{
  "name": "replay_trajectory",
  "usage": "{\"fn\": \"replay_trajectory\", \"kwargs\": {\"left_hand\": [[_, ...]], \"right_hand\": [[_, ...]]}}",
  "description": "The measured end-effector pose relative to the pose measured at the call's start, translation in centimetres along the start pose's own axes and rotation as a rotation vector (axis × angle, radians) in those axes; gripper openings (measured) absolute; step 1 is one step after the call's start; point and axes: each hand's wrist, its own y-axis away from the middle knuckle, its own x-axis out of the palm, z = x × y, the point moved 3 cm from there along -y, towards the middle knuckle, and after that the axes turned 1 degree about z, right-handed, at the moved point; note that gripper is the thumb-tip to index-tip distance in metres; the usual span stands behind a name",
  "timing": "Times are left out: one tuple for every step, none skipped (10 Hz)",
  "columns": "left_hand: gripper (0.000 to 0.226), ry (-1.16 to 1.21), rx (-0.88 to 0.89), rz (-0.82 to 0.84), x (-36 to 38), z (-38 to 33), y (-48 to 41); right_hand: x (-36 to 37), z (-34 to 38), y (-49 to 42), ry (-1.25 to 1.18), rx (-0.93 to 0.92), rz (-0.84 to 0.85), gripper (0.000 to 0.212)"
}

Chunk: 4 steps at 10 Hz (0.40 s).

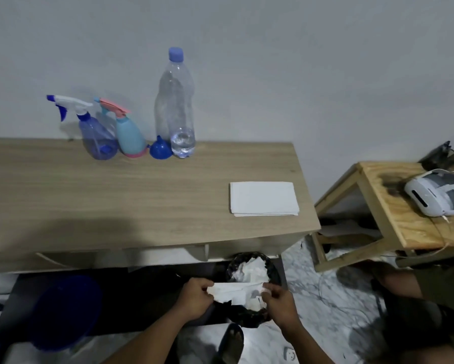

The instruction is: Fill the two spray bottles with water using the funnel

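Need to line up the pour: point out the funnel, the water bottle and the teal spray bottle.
funnel [159, 151]: head view, on its blue bowl.
water bottle [175, 101]: head view, mid clear body.
teal spray bottle [130, 137]: head view, on its body.

bare desk [115, 200] front, bottles [175, 101] at wall

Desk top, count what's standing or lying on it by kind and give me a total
Spray bottles: 2, blue and teal
Water bottle: 1
Funnel: 1
Paper stack: 1
Total: 5
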Motion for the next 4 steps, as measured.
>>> {"fn": "replay_trajectory", "kwargs": {"left_hand": [[0.046,0.027,0.019,0.069,3.9,-2.3,-0.7],[0.054,0.036,0.013,0.123,6.4,-4.4,-1.5],[0.059,0.010,0.023,0.147,8.3,-5.5,-2.8],[0.058,0.005,0.014,0.140,9.0,-5.8,-3.3]], "right_hand": [[-2.5,0.2,-0.8,0.013,-0.036,0.009,0.032],[-4.4,1.1,-0.9,-0.020,-0.057,0.046,0.031],[-5.8,1.9,-1.4,0.035,-0.141,0.122,0.031],[-6.6,2.1,-1.8,0.084,-0.155,0.170,0.030]]}}
